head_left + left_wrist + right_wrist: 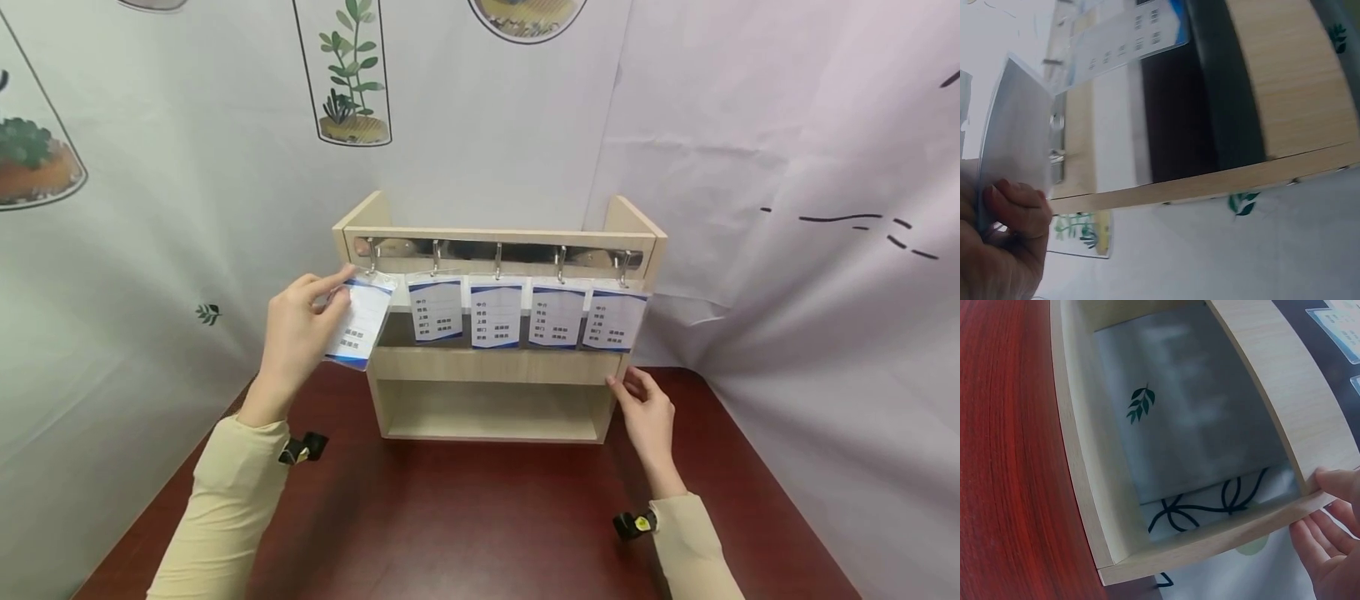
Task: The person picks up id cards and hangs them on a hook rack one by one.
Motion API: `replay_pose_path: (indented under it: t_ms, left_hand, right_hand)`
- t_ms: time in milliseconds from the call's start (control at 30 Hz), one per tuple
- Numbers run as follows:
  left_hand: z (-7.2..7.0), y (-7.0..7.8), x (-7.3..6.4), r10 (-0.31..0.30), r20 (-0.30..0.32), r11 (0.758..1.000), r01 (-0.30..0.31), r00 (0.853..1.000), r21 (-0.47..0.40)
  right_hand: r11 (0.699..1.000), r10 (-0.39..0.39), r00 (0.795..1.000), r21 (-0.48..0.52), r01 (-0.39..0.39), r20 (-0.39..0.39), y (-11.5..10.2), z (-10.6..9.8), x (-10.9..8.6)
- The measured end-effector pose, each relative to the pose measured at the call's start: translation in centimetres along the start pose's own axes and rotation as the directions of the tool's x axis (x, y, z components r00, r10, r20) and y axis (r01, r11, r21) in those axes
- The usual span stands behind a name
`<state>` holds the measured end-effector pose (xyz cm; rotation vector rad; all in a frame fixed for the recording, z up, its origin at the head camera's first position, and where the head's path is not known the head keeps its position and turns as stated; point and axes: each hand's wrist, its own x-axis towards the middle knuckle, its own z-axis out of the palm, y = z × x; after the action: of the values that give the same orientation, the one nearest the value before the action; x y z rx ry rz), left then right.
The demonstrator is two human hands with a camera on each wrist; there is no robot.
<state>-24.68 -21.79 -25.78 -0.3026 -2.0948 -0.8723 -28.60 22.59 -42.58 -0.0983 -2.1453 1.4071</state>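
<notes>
My left hand (302, 333) pinches a clear-sleeved name badge (363, 321) by its left edge, the thumb in front. This badge, white with blue trim, tilts just below the leftmost hook (371, 254); whether it hangs on that hook I cannot tell. In the left wrist view its pale back (1019, 125) shows above the curled fingers. Several similar badges hang in a row from the other hooks, one in the middle (497, 313). At the right side of the wooden shelf (495, 365), my right hand (649, 417) grips the side panel's edge, thumb on the front, fingers outside.
The shelf stands upright on a dark red table (480, 517). Along its upper front runs a shiny metal hook strip (465, 250). Behind and at both sides hangs a white cloth (495, 125) printed with plants. A lower compartment (487, 408) opens under the badges.
</notes>
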Motion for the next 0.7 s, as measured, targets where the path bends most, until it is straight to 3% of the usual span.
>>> replay_pose_path:
  t_ms: [267, 467, 700]
  left_hand:
    - [2.6, -1.8, -1.3, 0.016, -0.166, 0.995, -0.033, 0.986, -0.097]
    - [4.0, -2.9, -1.9, 0.044, -0.203, 0.988, -0.073, 0.978, -0.137]
    - [4.7, -3.4, -2.5, 0.032, -0.204, 0.987, -0.063, 0.979, -0.146]
  right_hand:
    - [1.000, -0.008, 1.000, -0.001, 0.008, -0.020, -0.1, 0.1, 0.0]
    - [1.000, -0.005, 1.000, -0.005, 0.005, -0.011, -0.2, 0.0, 0.1]
    - [1.000, 0.009, 1.000, -0.011, -0.009, 0.004, -0.2, -0.1, 0.1]
